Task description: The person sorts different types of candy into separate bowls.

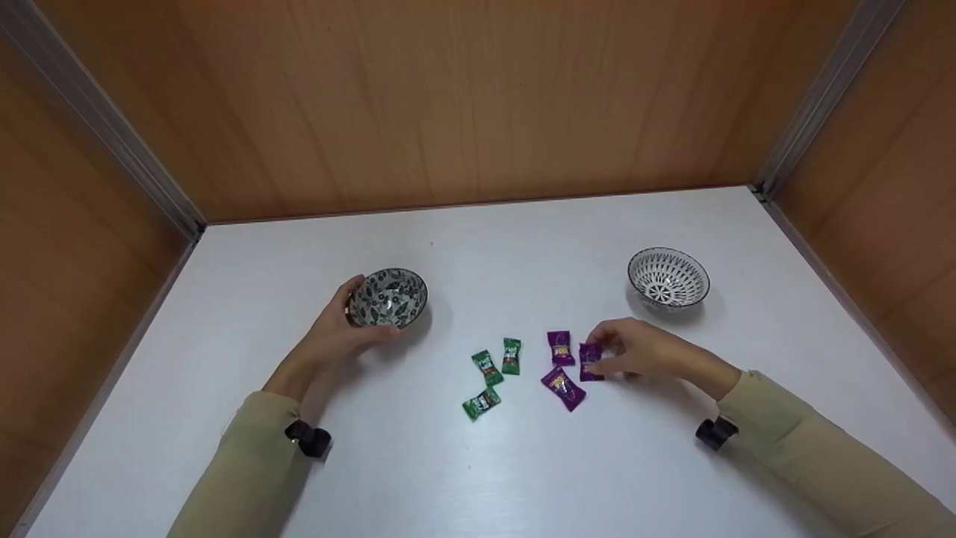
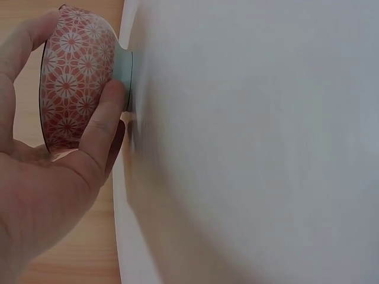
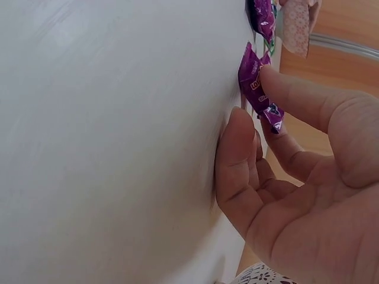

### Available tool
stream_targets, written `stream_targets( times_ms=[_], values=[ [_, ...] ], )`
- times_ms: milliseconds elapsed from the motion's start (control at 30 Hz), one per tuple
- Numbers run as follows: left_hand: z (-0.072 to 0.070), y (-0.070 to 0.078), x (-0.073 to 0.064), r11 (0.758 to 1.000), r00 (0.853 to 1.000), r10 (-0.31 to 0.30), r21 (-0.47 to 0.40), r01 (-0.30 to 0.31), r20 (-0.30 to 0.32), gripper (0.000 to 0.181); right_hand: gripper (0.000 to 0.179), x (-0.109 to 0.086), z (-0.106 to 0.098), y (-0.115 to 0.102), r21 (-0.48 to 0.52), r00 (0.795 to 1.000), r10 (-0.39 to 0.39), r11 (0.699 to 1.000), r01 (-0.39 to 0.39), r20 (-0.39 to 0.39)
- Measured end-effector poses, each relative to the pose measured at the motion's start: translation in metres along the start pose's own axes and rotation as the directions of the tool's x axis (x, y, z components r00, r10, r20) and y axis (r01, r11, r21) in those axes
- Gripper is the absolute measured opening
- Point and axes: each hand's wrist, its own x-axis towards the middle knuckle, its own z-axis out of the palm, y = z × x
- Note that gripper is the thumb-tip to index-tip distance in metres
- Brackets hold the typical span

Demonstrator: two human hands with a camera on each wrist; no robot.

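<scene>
My left hand (image 1: 328,338) grips a small bowl (image 1: 388,297) at the left, thumb at the near rim and fingers round the far side. Dark leaves pattern its inside; the left wrist view shows the bowl's red outside (image 2: 74,80) with white flowers and a pale foot, tilted close over the table. At the right, my right hand (image 1: 644,350) pinches a purple wrapped candy (image 1: 590,362) between thumb and fingers; the right wrist view shows this candy (image 3: 251,80) slanted at the fingertips. Two more purple candies (image 1: 561,349) (image 1: 564,388) lie just left of it.
Three green wrapped candies (image 1: 487,367) lie on the white table (image 1: 478,471) between the hands. A black-and-white patterned bowl (image 1: 667,279) stands behind the right hand. Wooden panels (image 1: 478,104) enclose the back and sides.
</scene>
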Motion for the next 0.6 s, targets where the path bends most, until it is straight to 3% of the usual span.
stream_targets(
  times_ms=[267,600],
  values=[
    [0.0008,-0.0008,-0.0021,1.0,1.0,0.019,0.013,-0.019,-0.008,0.123,0.04,-0.001,0.0002,-0.0003,0.028,1.0,-0.018,0.999,0.018,-0.021],
    [0.0033,-0.0017,-0.0022,1.0,1.0,0.014,0.023,-0.013,-0.023,0.122,0.038,-0.0055,-0.002,-0.0066,0.178,0.999,-0.034,0.983,0.036,-0.016]
  ],
)
